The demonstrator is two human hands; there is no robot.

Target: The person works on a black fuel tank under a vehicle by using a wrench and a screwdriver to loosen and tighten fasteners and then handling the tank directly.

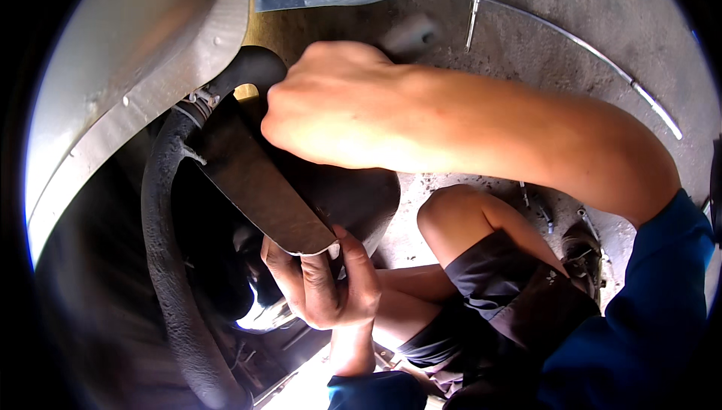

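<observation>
The flat metal plate [263,188] slants across the space below my right wrist, its lower end clamped in the grip of my left hand [323,286], thumb at the right corner and fingers beneath. Its upper end runs into shadow near a wire clamp [201,103] on the black hose [167,252]. That hose curves down along the plate's left, with a dark gap between them. My right hand [323,102] is curled beside a black bent pipe [259,68]; its fingertips are hidden, so I can't tell whether that grip is on anything. A pale metal panel [180,42] edges the upper left, and a dark rounded part [365,192] crowds the plate's right. Open room lies beyond my forearm, on the floor [519,49], where a long T-handled tool [632,81] rests.
</observation>
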